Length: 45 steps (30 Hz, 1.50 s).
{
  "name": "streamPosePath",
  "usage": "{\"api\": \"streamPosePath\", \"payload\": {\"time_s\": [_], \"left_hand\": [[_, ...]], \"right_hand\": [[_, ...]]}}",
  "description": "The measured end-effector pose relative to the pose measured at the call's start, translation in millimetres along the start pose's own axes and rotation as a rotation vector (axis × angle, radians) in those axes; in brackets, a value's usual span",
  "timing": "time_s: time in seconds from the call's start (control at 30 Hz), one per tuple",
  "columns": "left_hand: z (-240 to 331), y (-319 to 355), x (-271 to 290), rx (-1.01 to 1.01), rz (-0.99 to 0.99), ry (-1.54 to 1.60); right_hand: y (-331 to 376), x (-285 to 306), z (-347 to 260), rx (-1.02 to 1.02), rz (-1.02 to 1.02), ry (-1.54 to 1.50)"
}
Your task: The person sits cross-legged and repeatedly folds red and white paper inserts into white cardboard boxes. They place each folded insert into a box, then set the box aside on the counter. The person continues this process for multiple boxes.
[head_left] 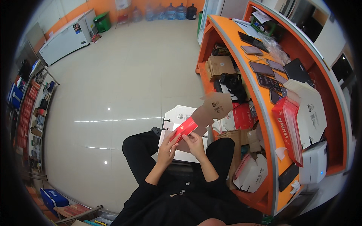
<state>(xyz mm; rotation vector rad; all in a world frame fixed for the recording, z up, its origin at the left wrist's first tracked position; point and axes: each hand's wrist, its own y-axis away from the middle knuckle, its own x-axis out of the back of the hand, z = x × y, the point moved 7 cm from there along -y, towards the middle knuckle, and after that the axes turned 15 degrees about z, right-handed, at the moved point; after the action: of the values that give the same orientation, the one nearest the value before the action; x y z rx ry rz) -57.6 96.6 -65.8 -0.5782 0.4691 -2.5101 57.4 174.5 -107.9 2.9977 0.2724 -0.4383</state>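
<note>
I sit with both hands raised over my lap, dressed in black. My left hand (167, 147) and my right hand (195, 143) both grip a flat cardboard carton blank (211, 107), red on its printed face and brown inside. The red panel (184, 129) lies between my fingers, and the brown flaps stick up and to the right. A white open box (177, 115) lies on my knees beneath the hands.
An orange curved counter (264, 124) runs along my right, carrying several phones (264, 69), a stack of red flat cartons (288, 128), white boxes (311, 109) and a white device (315, 164). Cardboard boxes (220, 66) fill its lower shelf. Store shelves (32, 113) stand far left, a chest freezer (66, 39) at the back.
</note>
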Motion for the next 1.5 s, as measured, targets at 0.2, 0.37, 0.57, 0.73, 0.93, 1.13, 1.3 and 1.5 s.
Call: {"api": "streamPosePath", "payload": {"time_s": [0.2, 0.37, 0.57, 0.73, 0.93, 1.13, 1.3, 1.5], "left_hand": [[11.0, 3.1, 1.2, -0.096, 0.144, -0.088], [17.9, 2.2, 9.5, -0.035, 0.268, -0.050], [18.7, -2.0, 13.4, 0.023, 0.240, -0.160], [2.5, -7.4, 11.4, 0.344, 0.088, 0.351], [10.8, -16.4, 19.8, 0.227, -0.156, 0.058], [42.0, -21.8, 32.5, -0.087, -0.013, -0.260], [59.1, -28.4, 44.8, -0.096, 0.098, -0.271], [69.6, -26.9, 50.5, -0.024, 0.163, -0.227]], "right_hand": [[9.8, -13.3, -27.7, 0.069, -0.011, 0.122], [16.7, -25.1, -34.0, 0.103, -0.028, 0.117], [30.9, -36.0, -49.2, 0.326, -0.082, 0.361], [24.1, -20.1, -42.6, 0.260, -0.240, 0.366], [19.2, 3.6, -61.4, 0.100, -0.197, 0.103], [9.2, 34.2, -69.8, -0.199, 0.102, -0.089], [18.5, 14.4, -90.7, 0.136, 0.079, 0.263], [25.3, 0.9, -88.4, 0.405, 0.241, 0.350]]}}
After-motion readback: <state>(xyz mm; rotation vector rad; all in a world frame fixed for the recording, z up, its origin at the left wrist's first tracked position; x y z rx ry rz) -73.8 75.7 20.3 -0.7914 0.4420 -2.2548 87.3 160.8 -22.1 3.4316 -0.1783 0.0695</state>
